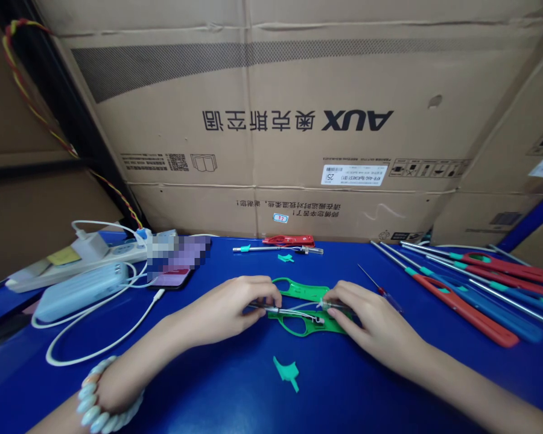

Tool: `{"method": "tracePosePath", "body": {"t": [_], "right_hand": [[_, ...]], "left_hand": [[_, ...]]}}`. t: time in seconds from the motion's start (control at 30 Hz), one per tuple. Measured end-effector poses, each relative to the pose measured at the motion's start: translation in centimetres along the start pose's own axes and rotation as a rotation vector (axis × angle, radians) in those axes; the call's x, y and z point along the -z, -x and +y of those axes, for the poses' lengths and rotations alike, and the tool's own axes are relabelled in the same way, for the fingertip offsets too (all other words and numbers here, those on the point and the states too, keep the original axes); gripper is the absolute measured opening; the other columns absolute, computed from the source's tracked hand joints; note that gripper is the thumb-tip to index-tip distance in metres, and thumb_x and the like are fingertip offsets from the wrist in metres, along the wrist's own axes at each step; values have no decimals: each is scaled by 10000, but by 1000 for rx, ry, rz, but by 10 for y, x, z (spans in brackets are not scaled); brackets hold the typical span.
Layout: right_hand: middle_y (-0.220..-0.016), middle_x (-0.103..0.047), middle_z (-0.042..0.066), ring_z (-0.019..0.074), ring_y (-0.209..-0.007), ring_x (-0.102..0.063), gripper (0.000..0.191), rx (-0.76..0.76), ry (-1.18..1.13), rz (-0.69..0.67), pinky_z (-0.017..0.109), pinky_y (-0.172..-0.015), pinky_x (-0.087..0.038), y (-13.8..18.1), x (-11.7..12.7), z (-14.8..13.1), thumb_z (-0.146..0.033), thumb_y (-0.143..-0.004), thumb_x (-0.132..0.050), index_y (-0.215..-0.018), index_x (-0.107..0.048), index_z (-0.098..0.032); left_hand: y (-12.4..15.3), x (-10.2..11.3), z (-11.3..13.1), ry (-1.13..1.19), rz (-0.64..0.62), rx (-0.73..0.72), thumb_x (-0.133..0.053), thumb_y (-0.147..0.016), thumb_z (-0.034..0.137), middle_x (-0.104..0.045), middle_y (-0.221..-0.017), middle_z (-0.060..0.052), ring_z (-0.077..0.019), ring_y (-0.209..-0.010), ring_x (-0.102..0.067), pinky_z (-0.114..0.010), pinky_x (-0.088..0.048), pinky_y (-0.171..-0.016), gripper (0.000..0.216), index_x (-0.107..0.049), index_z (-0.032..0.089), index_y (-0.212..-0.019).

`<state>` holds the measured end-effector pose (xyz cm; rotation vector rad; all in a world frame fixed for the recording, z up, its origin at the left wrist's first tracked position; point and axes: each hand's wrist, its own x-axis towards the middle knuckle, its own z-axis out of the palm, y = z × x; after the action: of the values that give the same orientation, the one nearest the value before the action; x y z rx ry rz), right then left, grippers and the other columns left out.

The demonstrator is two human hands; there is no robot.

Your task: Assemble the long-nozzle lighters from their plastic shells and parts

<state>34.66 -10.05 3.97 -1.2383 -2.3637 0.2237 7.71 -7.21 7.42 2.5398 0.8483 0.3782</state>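
Note:
Two green halves of a long-necked lighter's casing lie apart on the blue table: the far half (303, 291) and the near half (292, 327). My left hand (248, 301) has its fingers closed on a thin metal tube (271, 310) above the casing's left end. From that tube a white wire (301, 313) runs right to a small white piece. My right hand (366, 310) pinches a clear lighter fuel tank (332, 305) at the casing's right side, partly covered by the fingers. A teal trigger piece (287, 371) lies in front of the casing.
Behind lie a red casing half (289, 240), another metal tube (257, 249) and a teal piece (286, 258). A screwdriver (375, 282) and several long lighters (461, 307) are at right. A phone (174, 277), power bank (84, 289) and power strip (117, 256) sit left. Cardboard (298, 78) stands behind.

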Motion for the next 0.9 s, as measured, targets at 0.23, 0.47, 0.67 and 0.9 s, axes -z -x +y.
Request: {"method": "tracePosePath", "body": {"t": [0.23, 0.47, 0.67, 0.9], "right_hand": [[-884, -626, 35, 198, -818, -600, 111, 15, 23, 9, 338, -732, -468, 0, -1, 0, -167, -925, -483, -954, -587, -195], [-925, -609, 49, 219, -836, -574, 88, 50, 116, -8, 382, -757, -440, 0, -10, 2, -169, -910, -523, -935, -602, -198], [-904, -605, 47, 224, -824, -560, 90, 66, 137, -28, 396, -760, -440, 3, -18, 4, -173, -910, -519, -923, -605, -193], [-923, -599, 55, 227, -846, -549, 134, 77, 155, -32, 429, -810, -432, 3, -19, 5, -153, -913, -477, -970, -595, -183]], "left_hand": [[-1, 4, 1, 59, -12, -12, -487, -846, 46, -589, -931, -10, -143, -827, -549, -255, -429, -734, 216, -595, 191, -966], [-2, 0, -3, 35, -5, 17, -492, -796, 49, -580, -882, -5, -136, -767, -536, -247, -428, -702, 202, -596, 179, -911], [-3, -4, -7, 19, -15, 27, -478, -772, 24, -573, -876, 3, -126, -758, -529, -232, -419, -688, 235, -585, 181, -910], [-3, -10, -14, -52, 8, 60, -471, -770, 12, -557, -862, 12, -123, -746, -523, -226, -404, -669, 261, -584, 198, -913]]}}
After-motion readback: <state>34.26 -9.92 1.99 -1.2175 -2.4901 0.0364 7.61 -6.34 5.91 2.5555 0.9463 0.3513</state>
